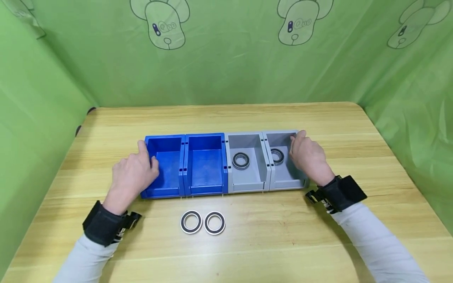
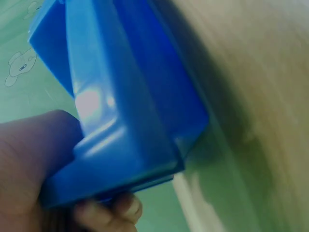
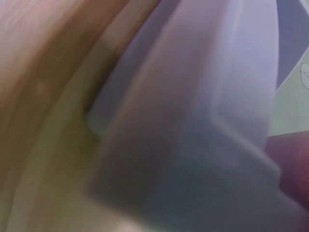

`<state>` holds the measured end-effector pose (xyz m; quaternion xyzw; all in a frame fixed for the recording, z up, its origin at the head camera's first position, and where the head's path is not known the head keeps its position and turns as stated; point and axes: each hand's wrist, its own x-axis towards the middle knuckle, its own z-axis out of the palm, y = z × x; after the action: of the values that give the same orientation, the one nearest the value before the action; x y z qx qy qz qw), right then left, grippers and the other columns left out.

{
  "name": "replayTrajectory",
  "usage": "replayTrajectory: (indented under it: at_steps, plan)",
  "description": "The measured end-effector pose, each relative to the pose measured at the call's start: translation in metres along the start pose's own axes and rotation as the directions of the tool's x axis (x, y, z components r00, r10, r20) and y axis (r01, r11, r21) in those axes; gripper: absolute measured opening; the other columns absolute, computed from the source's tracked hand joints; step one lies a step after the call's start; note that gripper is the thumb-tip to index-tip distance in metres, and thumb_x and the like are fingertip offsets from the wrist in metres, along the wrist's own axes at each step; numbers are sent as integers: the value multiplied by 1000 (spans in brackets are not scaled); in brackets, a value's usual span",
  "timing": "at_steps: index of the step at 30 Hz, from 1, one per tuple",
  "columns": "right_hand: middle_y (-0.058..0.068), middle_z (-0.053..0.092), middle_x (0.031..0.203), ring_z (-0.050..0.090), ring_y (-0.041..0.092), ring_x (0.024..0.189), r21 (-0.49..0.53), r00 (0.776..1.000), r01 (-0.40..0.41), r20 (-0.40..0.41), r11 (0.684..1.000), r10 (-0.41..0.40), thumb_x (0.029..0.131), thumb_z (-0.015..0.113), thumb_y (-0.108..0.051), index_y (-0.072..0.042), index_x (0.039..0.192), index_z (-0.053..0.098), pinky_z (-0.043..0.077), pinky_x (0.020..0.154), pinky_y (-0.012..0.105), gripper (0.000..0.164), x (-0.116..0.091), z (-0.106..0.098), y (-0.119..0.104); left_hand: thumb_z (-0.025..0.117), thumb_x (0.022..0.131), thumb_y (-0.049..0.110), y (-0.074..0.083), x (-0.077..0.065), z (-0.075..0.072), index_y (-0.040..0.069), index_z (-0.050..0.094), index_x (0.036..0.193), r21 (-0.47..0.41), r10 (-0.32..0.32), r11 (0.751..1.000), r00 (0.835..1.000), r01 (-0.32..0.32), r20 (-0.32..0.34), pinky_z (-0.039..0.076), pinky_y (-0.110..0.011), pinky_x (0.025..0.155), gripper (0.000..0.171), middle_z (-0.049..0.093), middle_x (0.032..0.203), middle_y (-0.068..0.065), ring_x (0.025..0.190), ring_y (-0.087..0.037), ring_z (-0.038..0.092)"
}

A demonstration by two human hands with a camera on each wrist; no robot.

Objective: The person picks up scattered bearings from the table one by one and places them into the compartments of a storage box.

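Note:
Two blue bins and two grey bins stand joined in a row. My left hand (image 1: 132,173) grips the outer wall of the left blue bin (image 1: 169,167), thumb on the inner side; the left wrist view shows fingers curled under its blue edge. At the other end, my right hand (image 1: 310,159) holds the outer wall of the right grey bin (image 1: 284,177), its fingertips reaching over the rim. One ball bearing (image 1: 234,162) lies in the inner grey bin (image 1: 249,179), another bearing (image 1: 282,157) in the right grey one. Nothing lies in the inner blue bin (image 1: 206,167).
Two more bearings, a left one (image 1: 183,222) and a right one (image 1: 222,223), lie side by side on the wooden table (image 1: 255,243) in front of the row. Green cloth (image 1: 226,70) walls the table at the back and sides.

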<state>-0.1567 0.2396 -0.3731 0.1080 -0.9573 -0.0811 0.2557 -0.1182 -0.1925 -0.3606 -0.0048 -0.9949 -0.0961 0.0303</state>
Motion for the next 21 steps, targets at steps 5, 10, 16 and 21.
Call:
replayTrajectory:
  at_steps: [5, 10, 16, 21]
  plan:
    - [-4, 16, 56, 38, 16, 33, 23, 1000, -1, 8, 1000, 1, 104, 49, -7, -1, 75, 38, 26, 31, 27, 32, -1, 2, 1, 56, 96, 26, 5, -7, -7, -8, 51, 104, 4, 64, 998, 975, -65, -213, 34, -41, 38, 35, 49, 75, -21, 58, -35, 50]
    - [-4, 17, 58, 41, 17, 32, 23, 999, 29, -22, 999, -29, 103, 50, -6, 1, 76, 41, 29, 30, 28, 30, -2, 3, 3, 63, 90, 14, 21, -20, -17, -2, 58, 96, 46, 343, 934, 850, -355, -401, 34, -35, 39, 18, 49, 76, -14, 58, -27, 45]
    - [-4, 13, 62, 41, 16, 32, -35, 988, 120, -98, 992, -122, 99, 58, -3, 2, 74, 42, 30, 28, 27, 29, -2, 5, 7, 70, 88, 13, 53, -43, -26, 8, 62, 89, 42, 634, 760, 726, -648, -266, 34, -21, 47, 10, 49, 73, 1, 59, -10, 40]
    - [-4, 14, 62, 42, 17, 33, 9, 994, 94, -55, 996, -94, 101, 54, -3, 3, 76, 43, 31, 28, 28, 28, -2, 6, 5, 72, 92, 26, 78, -60, -26, 9, 66, 102, -11, 710, 701, 700, -713, -81, 46, -20, 56, 20, 55, 82, 1, 64, -9, 50]
